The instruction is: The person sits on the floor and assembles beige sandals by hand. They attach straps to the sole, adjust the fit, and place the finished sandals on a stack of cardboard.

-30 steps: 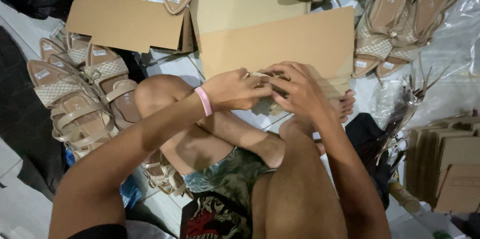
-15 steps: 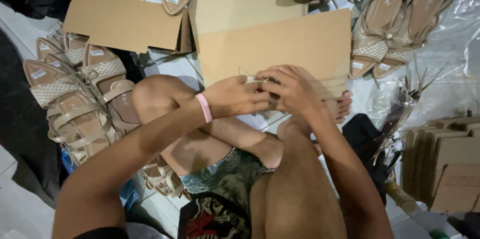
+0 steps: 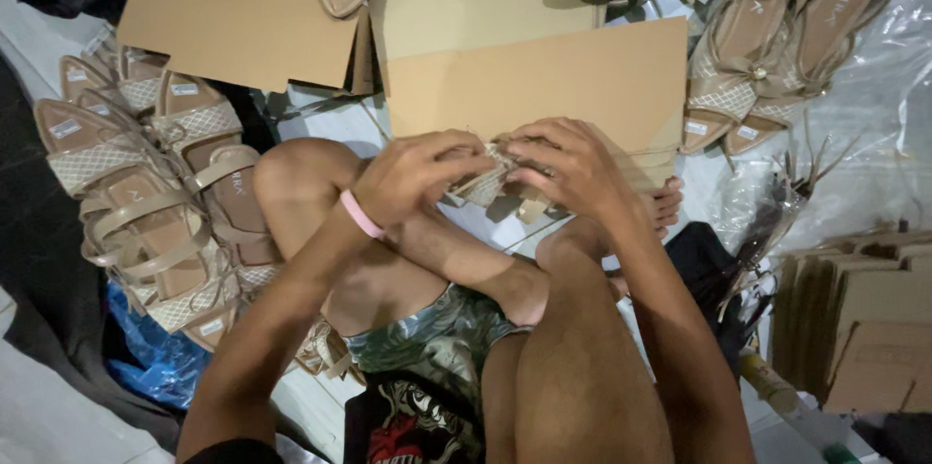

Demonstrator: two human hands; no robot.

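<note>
My left hand and my right hand meet over my crossed legs, both closed on a beige woven sandal. Only a bit of its mesh strap and a small piece below it show between my fingers. A pink band circles my left wrist. Just beyond my hands lies a flat brown cardboard sheet.
Several beige strappy sandals lie in a row at the left, more sandals at the top right. Another cardboard sheet lies at the top left. Folded cardboard pieces stack at the right, beside clear plastic wrap.
Both hands have stayed together on the sandal, shifting only slightly toward the cardboard while the fingers work at its strap.
</note>
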